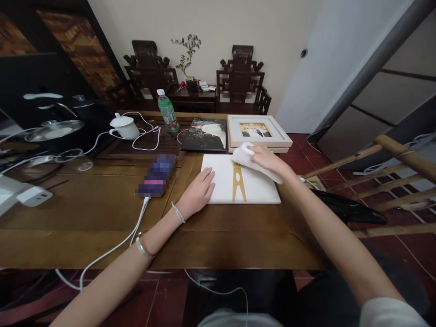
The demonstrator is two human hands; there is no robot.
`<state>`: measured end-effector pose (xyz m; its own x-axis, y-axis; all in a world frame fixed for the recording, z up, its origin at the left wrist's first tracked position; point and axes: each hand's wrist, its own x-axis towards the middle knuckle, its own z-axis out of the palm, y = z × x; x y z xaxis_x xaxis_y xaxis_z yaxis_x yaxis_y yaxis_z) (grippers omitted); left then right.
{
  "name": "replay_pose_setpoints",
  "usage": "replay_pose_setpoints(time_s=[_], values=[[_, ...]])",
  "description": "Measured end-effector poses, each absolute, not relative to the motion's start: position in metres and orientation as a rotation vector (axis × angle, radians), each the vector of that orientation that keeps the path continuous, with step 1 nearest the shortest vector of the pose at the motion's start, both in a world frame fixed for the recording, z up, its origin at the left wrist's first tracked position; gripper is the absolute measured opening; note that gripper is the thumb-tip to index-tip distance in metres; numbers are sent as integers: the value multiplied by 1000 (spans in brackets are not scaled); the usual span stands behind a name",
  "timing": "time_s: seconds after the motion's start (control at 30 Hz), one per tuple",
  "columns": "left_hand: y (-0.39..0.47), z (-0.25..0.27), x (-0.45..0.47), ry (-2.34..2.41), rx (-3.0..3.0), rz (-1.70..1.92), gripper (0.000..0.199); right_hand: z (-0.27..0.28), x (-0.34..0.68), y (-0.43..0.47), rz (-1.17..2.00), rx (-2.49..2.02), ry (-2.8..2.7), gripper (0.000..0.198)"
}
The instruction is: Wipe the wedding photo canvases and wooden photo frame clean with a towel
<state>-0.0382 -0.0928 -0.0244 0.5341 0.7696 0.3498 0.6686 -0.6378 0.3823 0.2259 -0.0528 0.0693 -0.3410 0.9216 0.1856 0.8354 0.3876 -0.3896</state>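
Note:
A flat white panel (pixel 221 181) lies on the wooden table, with a gold A-shaped stand piece (pixel 237 184) on its face. My left hand (pixel 197 193) rests on the panel's left edge, fingers stretched out flat. Bunched in the fingers of my right hand (pixel 267 159) is a white cloth (pixel 247 154), which drapes over the upper right of the panel and covers the top of the stand piece. Behind the panel are a framed photo (pixel 255 130) in a pale wood frame, on top of another frame, and a dark picture panel (pixel 204 135).
A phone (pixel 156 176) with a white cable lies left of the panel. Further left are a lidded white cup (pixel 124 126), a green bottle (pixel 168 112), a clear cup (pixel 80 160), a charger block (pixel 34 196) and a pot (pixel 56 131). A wooden chair (pixel 391 154) stands at right.

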Motion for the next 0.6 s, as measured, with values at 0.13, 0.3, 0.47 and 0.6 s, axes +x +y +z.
replay_pose_setpoints(time_s=[0.13, 0.3, 0.47, 0.6], values=[[-93, -23, -38, 1226, 2571, 719, 46, 62, 247, -104, 269, -1646, -2237, 30], [-93, -24, -37, 1231, 2571, 721, 44, 73, 251, -183, 409, -1564, -2465, 25], [-93, -22, -36, 1250, 2556, 703, 46, 77, 268, -189, 496, -1654, -2405, 35], [-94, -23, -36, 1238, 2529, 719, 46, 66, 248, -146, 376, -1692, -2273, 36]])
